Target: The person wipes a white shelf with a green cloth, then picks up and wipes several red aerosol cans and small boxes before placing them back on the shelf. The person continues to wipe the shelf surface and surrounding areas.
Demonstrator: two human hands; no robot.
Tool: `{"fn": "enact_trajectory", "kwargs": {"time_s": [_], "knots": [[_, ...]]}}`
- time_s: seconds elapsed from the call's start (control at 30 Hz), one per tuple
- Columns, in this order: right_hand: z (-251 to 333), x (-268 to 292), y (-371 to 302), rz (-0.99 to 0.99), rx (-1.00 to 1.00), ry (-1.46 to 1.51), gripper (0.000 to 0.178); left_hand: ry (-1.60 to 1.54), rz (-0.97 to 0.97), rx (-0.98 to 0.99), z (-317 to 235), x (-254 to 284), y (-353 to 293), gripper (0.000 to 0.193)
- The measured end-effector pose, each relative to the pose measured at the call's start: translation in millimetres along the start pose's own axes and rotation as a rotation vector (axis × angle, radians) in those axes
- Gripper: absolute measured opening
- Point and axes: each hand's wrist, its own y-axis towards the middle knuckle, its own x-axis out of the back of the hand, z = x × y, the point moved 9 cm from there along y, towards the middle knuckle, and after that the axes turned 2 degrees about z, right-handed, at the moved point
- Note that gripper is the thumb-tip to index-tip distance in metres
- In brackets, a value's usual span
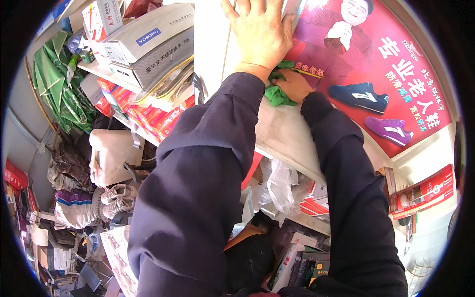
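Two hands up at a high white shelf (pixel 282 133), dark sleeves rising from the lower edge. Left hand (pixel 260 32) spread flat, fingers apart, pressed against a white box (pixel 210 44) standing at the shelf's back edge. Right hand (pixel 296 85) closed on a green cloth (pixel 276 94), bunched on the shelf top just beside the left wrist, against the lower left corner of a red shoe poster (pixel 386 64). Grey cartons (pixel 148 49) stacked on a rack to the left, red boxes (pixel 143 116) beneath. Clear plastic bags (pixel 279 188) hanging below the shelf's front edge. White sneakers (pixel 116 198) among clutter lower left.
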Motion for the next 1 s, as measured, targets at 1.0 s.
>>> {"fn": "enact_trajectory", "kwargs": {"time_s": [1.0], "knots": [[119, 24, -261, -0.123, 0.224, 0.049, 0.067, 0.076, 0.049, 0.0, 0, -3, 0, 0.074]]}}
